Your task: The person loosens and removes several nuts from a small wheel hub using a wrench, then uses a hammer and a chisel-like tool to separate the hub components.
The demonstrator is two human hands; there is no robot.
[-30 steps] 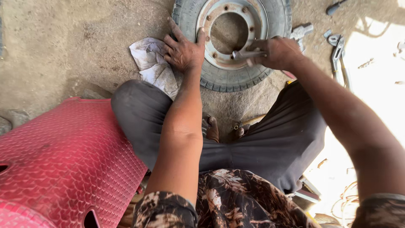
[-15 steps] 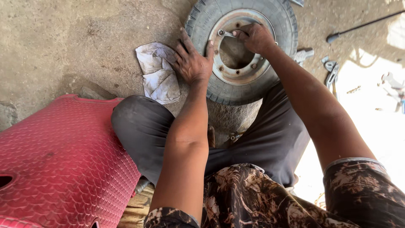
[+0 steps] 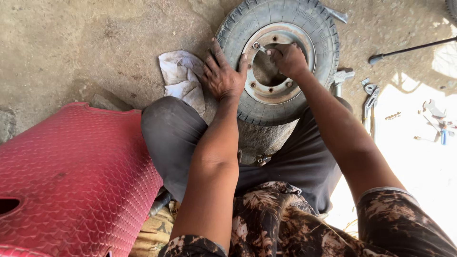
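- Small wheel (image 3: 278,62) lies flat on concrete floor (image 3: 95,52), far centre, just beyond the person's knees; grey tyre around a rusty metal rim (image 3: 271,93) w/ bolt holes.
- Left hand (image 3: 223,75): palm down, fingers spread, pressing on tyre's left side and rim edge. Grips nothing, just braces the wheel.
- Right hand (image 3: 287,59): closed around handle of a small wrench (image 3: 258,46); the ring end sits at a bolt on the far-left part of the rim.
- Change vs 1 s ago: right hand was over the rim's right side w/ the tool lying across it; half a sec ago it was at the far edge; now the tool head is at the far-left bolt. Left hand barely shifted, same bracing spot on the tyre.
- Meaning, my read: the tool is going bolt to bolt round the rim, so work on the rim fasteners is mid-way, not finished. Can't tell loosening vs tightening, nor if the wrench is fully seated.
- White rag (image 3: 183,78) crumpled on the floor, just left of the left hand, touching the tyre's left edge or nearly so.
- Red textured panel (image 3: 71,176) near left, beside the left knee.
- Loose metal tools (image 3: 369,95) on the floor right of the wheel; long dark rod (image 3: 409,50) far right, well apart.
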